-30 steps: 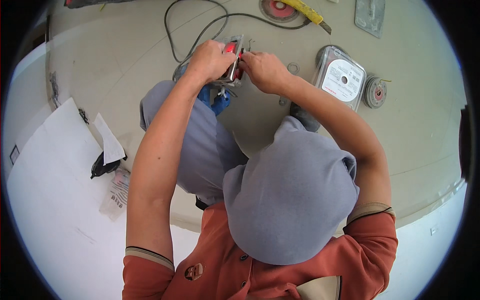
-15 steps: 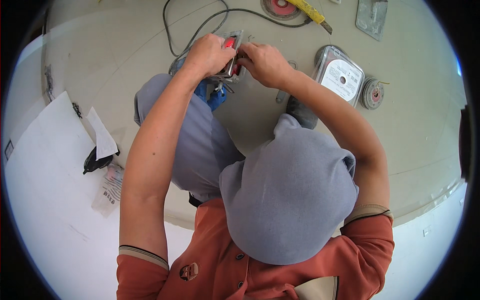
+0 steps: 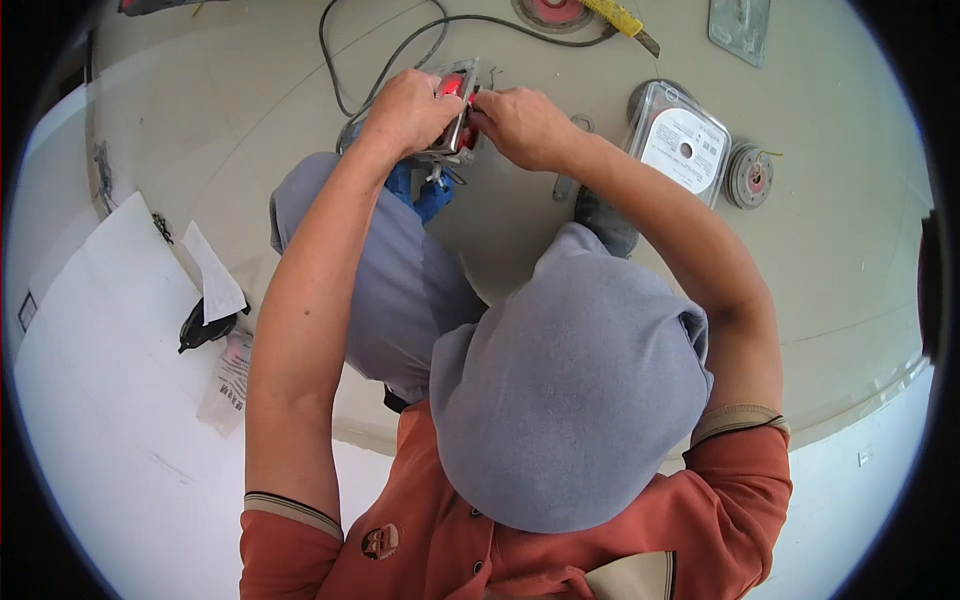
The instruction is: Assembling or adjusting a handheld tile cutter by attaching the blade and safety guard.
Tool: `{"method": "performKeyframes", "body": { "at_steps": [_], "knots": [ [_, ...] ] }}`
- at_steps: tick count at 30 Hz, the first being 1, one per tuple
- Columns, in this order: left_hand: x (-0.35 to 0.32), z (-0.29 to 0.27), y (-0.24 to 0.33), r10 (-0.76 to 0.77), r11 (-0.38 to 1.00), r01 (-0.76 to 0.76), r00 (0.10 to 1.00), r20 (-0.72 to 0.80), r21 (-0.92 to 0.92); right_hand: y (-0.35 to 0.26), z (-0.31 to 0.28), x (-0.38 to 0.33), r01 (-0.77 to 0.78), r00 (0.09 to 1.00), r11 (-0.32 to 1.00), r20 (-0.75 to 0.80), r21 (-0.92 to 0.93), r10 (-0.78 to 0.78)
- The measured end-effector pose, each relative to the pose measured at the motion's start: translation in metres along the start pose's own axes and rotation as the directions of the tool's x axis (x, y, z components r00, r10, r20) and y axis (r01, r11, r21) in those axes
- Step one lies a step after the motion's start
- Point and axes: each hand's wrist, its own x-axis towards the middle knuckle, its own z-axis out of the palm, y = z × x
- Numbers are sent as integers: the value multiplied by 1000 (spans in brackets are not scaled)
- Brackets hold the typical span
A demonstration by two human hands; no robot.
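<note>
A blue handheld power cutter (image 3: 434, 200) with a flat metal base plate (image 3: 462, 72) and red parts stands on the floor just beyond my left knee. My left hand (image 3: 408, 112) is closed around the plate's near-left side, fingers over the red part. From the right, my right hand (image 3: 522, 124) reaches to the plate's right side, thumb and fingertips pinched together at a small red part. What lies between those fingertips is too small to make out. A flat metal wrench (image 3: 562, 187) lies on the floor close to my right wrist.
A black cable (image 3: 480, 18) loops behind the cutter. Farther right are a yellow-handled tool (image 3: 622, 20) over a red-centred disc (image 3: 550, 10), a grey metal plate (image 3: 738, 30), a clear plastic case (image 3: 712, 140) and stacked discs (image 3: 748, 178). A white sheet (image 3: 100, 330) lies left.
Both hands stay at the cutter, with the right fingertips slightly shifted along its side. The whole view has moved a little, showing a dark object at the upper left edge.
</note>
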Motion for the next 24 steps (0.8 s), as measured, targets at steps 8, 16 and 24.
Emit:
{"method": "performKeyframes", "body": {
  "at_steps": [8,16,24],
  "knots": [
    [1,-1,-2,-12,1000,12,1000,-13,18,-7,-17,6,-210,977,973,72,99,203],
    [-3,0,6,-35,999,34,999,-25,-9,-3,-6,1,-23,999,999,-47,27,24],
    [0,1,9,-47,999,47,998,-47,-5,-7,-8,3,-109,994,994,30,27,108]
  ]
}}
